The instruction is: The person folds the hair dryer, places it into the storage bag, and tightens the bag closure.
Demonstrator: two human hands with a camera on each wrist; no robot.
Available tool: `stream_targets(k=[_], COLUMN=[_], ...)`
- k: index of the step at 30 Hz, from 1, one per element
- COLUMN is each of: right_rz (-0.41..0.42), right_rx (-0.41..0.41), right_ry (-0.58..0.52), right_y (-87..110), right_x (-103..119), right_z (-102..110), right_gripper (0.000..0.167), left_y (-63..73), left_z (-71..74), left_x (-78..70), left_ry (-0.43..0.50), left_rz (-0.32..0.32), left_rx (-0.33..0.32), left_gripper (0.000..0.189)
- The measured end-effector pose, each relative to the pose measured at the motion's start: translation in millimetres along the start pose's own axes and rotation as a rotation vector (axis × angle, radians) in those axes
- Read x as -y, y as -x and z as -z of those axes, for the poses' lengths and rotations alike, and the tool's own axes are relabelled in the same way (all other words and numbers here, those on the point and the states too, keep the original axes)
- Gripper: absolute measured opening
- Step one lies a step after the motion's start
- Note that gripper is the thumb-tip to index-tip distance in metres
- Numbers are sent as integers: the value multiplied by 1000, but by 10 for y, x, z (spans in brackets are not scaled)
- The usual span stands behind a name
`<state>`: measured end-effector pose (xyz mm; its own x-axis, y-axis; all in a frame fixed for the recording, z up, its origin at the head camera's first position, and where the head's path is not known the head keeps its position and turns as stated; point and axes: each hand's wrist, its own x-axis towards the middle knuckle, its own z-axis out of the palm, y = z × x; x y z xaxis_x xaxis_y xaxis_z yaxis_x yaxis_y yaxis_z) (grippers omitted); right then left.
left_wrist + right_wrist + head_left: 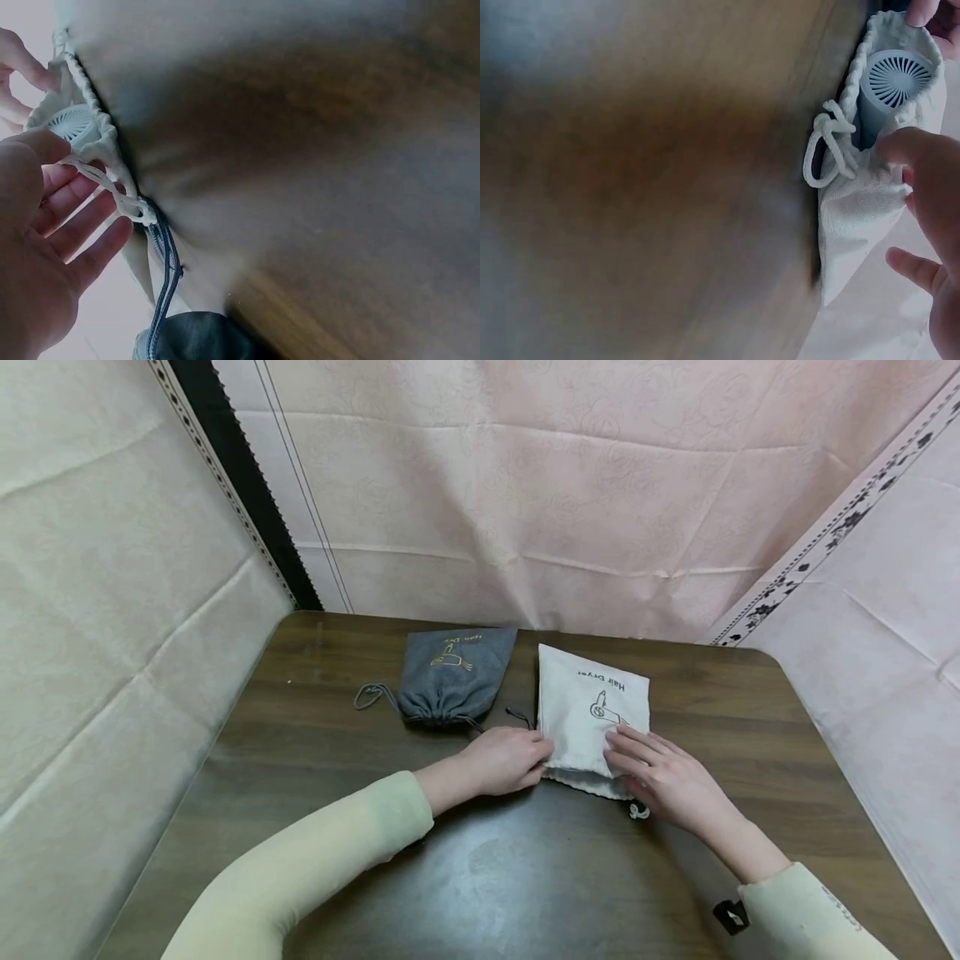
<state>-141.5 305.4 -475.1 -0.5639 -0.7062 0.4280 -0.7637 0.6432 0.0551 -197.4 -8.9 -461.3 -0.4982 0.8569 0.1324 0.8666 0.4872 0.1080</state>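
A white drawstring bag point(567, 722) printed "Hair Dryer" lies on the table with its mouth toward me. My left hand point(506, 760) pinches the left side of its mouth, thumb and fingers at the rim. At the right side, my right hand point(670, 781) holds the rim, with its thumb at the opening in the right wrist view and fingers over the bag's front. Inside the gaping mouth sits a pale grey cylinder with a round slotted grille point(898, 79); the rest of it is hidden by the cloth. A knotted white cord point(829, 142) hangs beside the mouth.
Left of the white bag lies a dark grey drawstring bag point(457, 681) with a gold hair dryer print, its neck gathered and its cords point(375, 695) trailing on the wooden table point(330, 777). Pale patterned cloth point(525, 493) hangs behind the far table edge.
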Motion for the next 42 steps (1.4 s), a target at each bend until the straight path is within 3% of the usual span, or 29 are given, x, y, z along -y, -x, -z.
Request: stream_targets(k=[2,6,9,11,15,22,28,30,35,42], right_rz=[-40,-207,-326,-354,-314,-196,-126,-109,-106,-150], right_rx=[-14,-38,-15,11,31,-29,-57,-78,-117,-177], right_ry=[-16,-16,-4,-2,8,0,-16,-21,-2,82], right_y=[46,195,328,398,459,451,475,490,524,484], right_x=[15,92,157,191,221,150,49,0,-145,-362], right_z=[13,81,115,107,46,-41,-26,-4,122,432], right_gripper=[41,44,39,37,31,20,16,3,46,57], left_y=[15,44,64,79,105,123,126,124,112,156], left_z=[-7,-15,-19,-22,-18,20,68,112,266,441], left_x=[1,30,58,73,88,89,114,125,146,206], left_ry=[1,-26,-46,-51,-69,-86,-45,-11,77,103], left_rz=[11,35,37,32,13,-25,-34,-19,17,47], left_rx=[15,31,37,41,34,8,-21,-36,-72,-162], left_gripper=[12,16,18,18,16,19,18,16,14,15])
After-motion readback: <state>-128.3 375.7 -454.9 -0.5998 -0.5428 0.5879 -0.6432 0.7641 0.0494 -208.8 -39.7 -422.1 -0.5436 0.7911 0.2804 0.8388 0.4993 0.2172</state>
